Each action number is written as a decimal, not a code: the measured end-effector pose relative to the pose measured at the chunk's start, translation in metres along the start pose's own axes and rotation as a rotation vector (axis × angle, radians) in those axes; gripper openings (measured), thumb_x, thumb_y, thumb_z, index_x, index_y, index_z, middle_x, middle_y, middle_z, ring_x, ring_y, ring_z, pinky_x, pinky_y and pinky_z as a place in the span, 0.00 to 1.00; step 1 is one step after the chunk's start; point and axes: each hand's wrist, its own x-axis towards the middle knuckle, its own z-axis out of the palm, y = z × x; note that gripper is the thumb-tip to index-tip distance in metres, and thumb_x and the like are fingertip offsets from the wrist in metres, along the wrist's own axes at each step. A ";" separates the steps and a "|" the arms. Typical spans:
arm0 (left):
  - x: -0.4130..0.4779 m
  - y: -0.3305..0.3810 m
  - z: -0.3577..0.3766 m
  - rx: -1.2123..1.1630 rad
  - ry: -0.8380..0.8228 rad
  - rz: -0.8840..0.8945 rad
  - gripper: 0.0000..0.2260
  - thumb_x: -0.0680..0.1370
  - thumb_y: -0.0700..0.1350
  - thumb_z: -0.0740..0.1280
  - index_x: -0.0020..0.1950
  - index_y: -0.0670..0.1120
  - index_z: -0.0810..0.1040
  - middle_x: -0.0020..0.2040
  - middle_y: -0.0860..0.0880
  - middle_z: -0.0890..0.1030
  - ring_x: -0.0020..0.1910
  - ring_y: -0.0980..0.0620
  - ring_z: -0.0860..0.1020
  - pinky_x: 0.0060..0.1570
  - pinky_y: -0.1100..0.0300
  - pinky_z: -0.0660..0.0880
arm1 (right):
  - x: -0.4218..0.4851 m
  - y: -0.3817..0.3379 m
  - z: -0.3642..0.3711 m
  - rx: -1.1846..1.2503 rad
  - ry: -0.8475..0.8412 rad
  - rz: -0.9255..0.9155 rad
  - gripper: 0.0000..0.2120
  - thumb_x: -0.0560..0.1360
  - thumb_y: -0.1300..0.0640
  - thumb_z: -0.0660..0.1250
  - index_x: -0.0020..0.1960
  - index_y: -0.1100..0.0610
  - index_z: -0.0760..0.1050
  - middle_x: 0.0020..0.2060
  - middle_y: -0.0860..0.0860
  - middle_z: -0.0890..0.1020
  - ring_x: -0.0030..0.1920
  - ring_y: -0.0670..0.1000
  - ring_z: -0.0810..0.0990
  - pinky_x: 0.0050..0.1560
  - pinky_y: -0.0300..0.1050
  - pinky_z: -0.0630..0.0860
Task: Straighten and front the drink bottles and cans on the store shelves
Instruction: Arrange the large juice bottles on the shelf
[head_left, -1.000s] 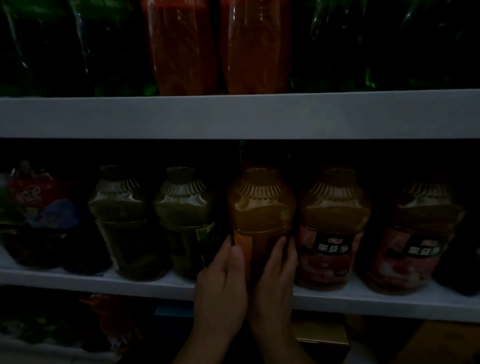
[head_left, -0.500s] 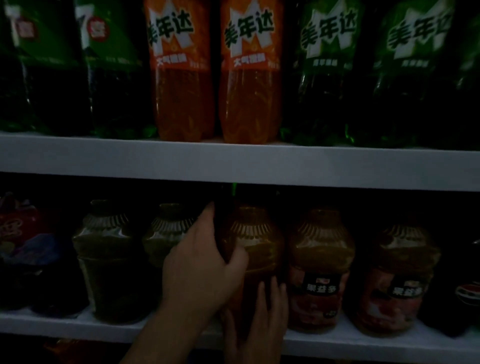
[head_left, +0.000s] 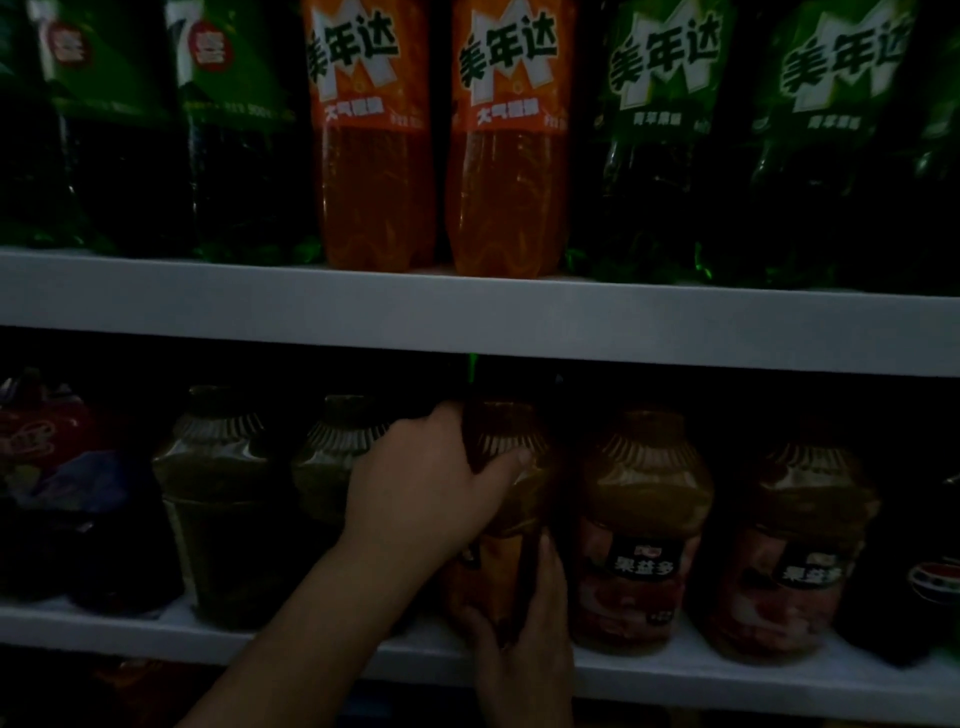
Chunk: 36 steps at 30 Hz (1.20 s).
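An amber juice bottle (head_left: 511, 499) stands in the middle of the lower shelf (head_left: 675, 680). My left hand (head_left: 431, 493) grips its shoulder, thumb across the front and fingers behind. My right hand (head_left: 524, 649) holds its base, fingers curled up around the lower right side. Its label does not face me. To its right stand two matching bottles (head_left: 641, 535) (head_left: 789, 556) with red labels facing front. Two dark green bottles (head_left: 223, 499) (head_left: 332, 467) stand to its left.
The upper shelf (head_left: 467, 312) carries two orange soda bottles (head_left: 371, 135) (head_left: 511, 140) flanked by green ones (head_left: 660, 135). Soft red and blue packs (head_left: 57, 467) sit at the lower shelf's far left. The light is dim.
My left hand climbed from the bottle's lower body to its shoulder. The view tilted up, bringing the upper shelf's labels into sight. My right hand stayed at the base.
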 end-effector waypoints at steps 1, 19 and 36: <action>0.000 0.000 -0.003 -0.031 0.006 0.004 0.24 0.67 0.69 0.62 0.53 0.54 0.76 0.42 0.56 0.80 0.40 0.55 0.79 0.36 0.58 0.77 | 0.002 0.004 -0.005 0.036 -0.063 0.026 0.49 0.68 0.55 0.75 0.71 0.33 0.43 0.71 0.33 0.50 0.71 0.40 0.56 0.67 0.41 0.58; 0.012 0.012 -0.001 0.257 -0.180 0.013 0.33 0.61 0.75 0.64 0.53 0.51 0.76 0.43 0.52 0.77 0.41 0.51 0.77 0.35 0.59 0.72 | 0.026 0.002 -0.022 -0.021 -0.162 0.088 0.44 0.69 0.44 0.71 0.74 0.38 0.44 0.71 0.44 0.65 0.68 0.44 0.65 0.64 0.39 0.63; -0.017 0.018 0.010 0.376 0.149 0.036 0.25 0.75 0.68 0.53 0.54 0.49 0.71 0.36 0.49 0.78 0.34 0.48 0.78 0.27 0.60 0.62 | 0.024 0.015 0.019 -0.528 0.126 -0.661 0.51 0.67 0.41 0.70 0.77 0.58 0.43 0.76 0.57 0.42 0.75 0.60 0.44 0.73 0.60 0.45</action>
